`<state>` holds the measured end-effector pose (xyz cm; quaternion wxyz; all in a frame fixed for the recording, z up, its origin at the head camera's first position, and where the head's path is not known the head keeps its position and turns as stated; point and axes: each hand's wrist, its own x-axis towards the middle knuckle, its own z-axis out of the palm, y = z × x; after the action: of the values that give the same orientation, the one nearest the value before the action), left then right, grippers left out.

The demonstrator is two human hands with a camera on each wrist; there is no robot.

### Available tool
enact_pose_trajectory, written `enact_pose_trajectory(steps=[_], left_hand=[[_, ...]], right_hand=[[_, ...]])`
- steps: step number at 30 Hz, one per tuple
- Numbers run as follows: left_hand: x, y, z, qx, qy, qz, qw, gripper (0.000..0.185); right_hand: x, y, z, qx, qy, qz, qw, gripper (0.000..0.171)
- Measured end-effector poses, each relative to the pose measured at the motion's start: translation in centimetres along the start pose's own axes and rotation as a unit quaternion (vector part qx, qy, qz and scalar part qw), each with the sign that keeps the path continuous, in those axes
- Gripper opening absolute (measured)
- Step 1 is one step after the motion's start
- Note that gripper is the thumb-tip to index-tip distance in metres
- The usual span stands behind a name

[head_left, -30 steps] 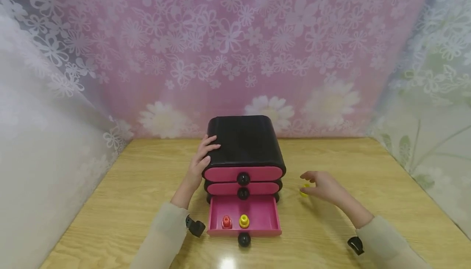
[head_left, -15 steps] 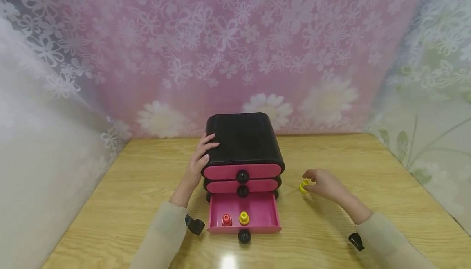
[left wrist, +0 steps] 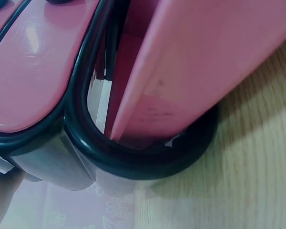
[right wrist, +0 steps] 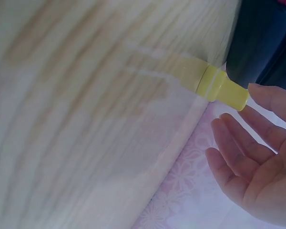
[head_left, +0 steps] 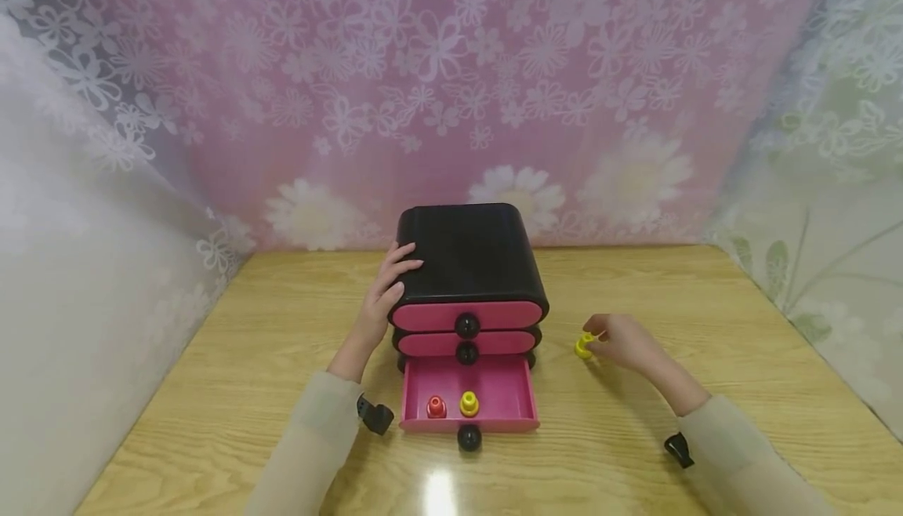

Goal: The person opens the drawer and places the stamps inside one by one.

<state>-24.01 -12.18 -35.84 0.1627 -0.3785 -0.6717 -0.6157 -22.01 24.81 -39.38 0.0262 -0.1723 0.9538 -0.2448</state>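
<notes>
My left hand (head_left: pixel 384 285) rests on the left side and top edge of a black drawer cabinet (head_left: pixel 469 253), fingers extended. On the table to the cabinet's right, my right hand (head_left: pixel 624 339) has thumb and index finger at the narrow top of a small yellow stepped plastic piece (head_left: pixel 582 346). The right wrist view shows that yellow piece (right wrist: pixel 221 88) standing with its wide base on the wood, thumb and index on either side of its tip; the other fingers are loosely bent. A red piece (head_left: pixel 436 407) and another yellow piece (head_left: pixel 469 404) stand inside the pulled-out pink bottom drawer (head_left: pixel 501 379).
Two upper pink drawers, the top one (head_left: pixel 423 316) and the middle one (head_left: pixel 423 343), are closed. Black round knobs, such as the bottom knob (head_left: pixel 469 437), stick out in front. A flowered cloth (head_left: pixel 437 108) hangs behind the wooden table (head_left: pixel 282 328).
My right fingertips have shifted slightly on the yellow piece on the table, and more of it shows now. My left hand stays on the cabinet. The head view has tilted slightly down.
</notes>
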Motion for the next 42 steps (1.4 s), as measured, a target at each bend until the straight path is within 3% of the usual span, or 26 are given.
enact_pose_trajectory(steps=[10,20,29,42], left_hand=[[0.2,-2.5,-0.3,-0.013,-0.006,0.018,0.9997,0.038],[0.5,-2.1,-0.4,-0.012,0.001,0.02,0.9997,0.039],[0.3,-2.0,-0.6,-0.006,0.002,-0.003,1.0,0.039],[-0.1,-2.2,-0.4,-0.012,0.006,-0.003,0.9999,0.04]], right_hand=[[0.1,0.4,-0.1,-0.019,0.012,0.0,1.0,0.021],[0.6,0.4,-0.1,-0.012,0.014,0.003,1.0,0.015],[0.3,-0.2,-0.6,-0.014,0.028,-0.006,0.999,0.016],[-2.1,-3.1,-1.3,0.038,0.091,-0.04,0.994,0.015]])
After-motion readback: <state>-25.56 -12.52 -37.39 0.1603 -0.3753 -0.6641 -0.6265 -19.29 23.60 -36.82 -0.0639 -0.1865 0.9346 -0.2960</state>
